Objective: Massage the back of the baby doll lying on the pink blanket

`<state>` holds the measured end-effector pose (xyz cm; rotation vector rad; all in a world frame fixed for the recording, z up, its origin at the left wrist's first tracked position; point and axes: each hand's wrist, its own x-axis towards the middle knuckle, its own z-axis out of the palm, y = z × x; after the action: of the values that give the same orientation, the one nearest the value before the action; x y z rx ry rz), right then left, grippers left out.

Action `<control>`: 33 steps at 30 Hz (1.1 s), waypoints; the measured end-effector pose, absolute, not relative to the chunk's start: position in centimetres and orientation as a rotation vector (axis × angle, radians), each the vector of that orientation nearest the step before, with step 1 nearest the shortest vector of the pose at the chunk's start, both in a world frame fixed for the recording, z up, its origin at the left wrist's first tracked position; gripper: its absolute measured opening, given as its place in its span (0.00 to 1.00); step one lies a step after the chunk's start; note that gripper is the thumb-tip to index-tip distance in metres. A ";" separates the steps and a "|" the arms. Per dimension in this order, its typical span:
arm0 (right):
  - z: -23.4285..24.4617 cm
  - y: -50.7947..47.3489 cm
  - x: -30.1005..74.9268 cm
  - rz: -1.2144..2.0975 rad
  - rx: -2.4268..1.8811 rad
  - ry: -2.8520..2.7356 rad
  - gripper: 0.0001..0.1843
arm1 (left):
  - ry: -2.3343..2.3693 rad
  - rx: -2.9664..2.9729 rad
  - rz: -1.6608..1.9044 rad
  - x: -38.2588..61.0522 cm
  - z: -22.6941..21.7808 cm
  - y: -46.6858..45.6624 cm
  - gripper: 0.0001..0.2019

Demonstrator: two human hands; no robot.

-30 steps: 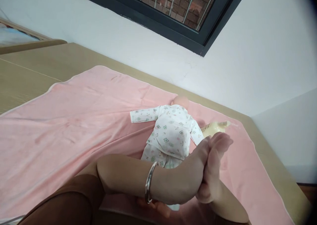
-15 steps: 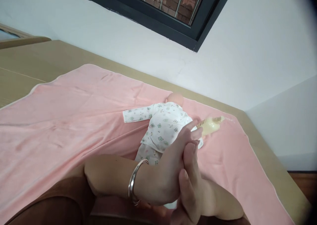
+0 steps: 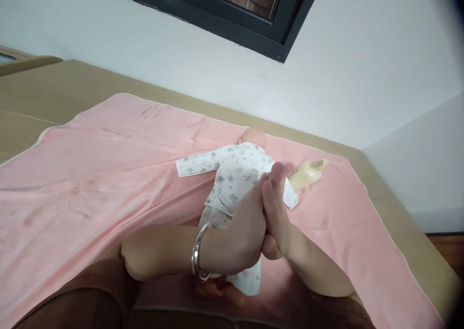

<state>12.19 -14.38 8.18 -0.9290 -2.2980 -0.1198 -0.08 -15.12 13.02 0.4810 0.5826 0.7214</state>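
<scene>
Palm to palm, my left hand [image 3: 245, 230] and my right hand [image 3: 277, 206] press against each other above a baby doll [image 3: 235, 177]. Their fingers are stretched out, and nothing shows between the palms. A silver bangle [image 3: 196, 254] circles my left wrist. The doll wears a white patterned top and trousers; its bald head points away from me, and my hands and left forearm hide part of its body and legs. Beyond my fingertips, by the doll's sleeve on the right, lies a pale yellow bottle [image 3: 307, 173] with markings on its side.
A pink blanket [image 3: 119, 145] with folds lies under the doll on a wooden surface [image 3: 409, 222]. Behind it rises a white wall [image 3: 203, 68] with a dark window frame [image 3: 235, 34]. A wooden edge [image 3: 32, 64] shows at the far left.
My right hand has slid up and forward along my left palm, its thumb now lower against the left hand. More of the doll's legs shows below my left forearm. The view has shifted slightly.
</scene>
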 end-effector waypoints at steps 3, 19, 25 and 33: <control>7.6 -14.7 11.6 -0.061 -0.846 -2.341 0.55 | 0.635 0.554 0.934 0.0 14.0 -14.2 0.24; 7.5 -11.7 11.4 0.345 -1.094 -2.226 0.42 | 0.829 0.888 1.097 1.5 9.3 -1.7 0.25; 5.6 -8.5 12.7 0.436 -1.271 -2.185 0.31 | 0.994 1.238 1.427 1.8 5.3 2.1 0.17; 2.8 -5.2 14.1 0.266 -1.306 -2.355 0.29 | 1.159 1.322 1.504 1.8 1.8 3.1 0.12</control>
<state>14.12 -5.18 2.81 -1.3061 -2.3554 0.2658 1.83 3.07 1.83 1.3217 1.1587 1.5041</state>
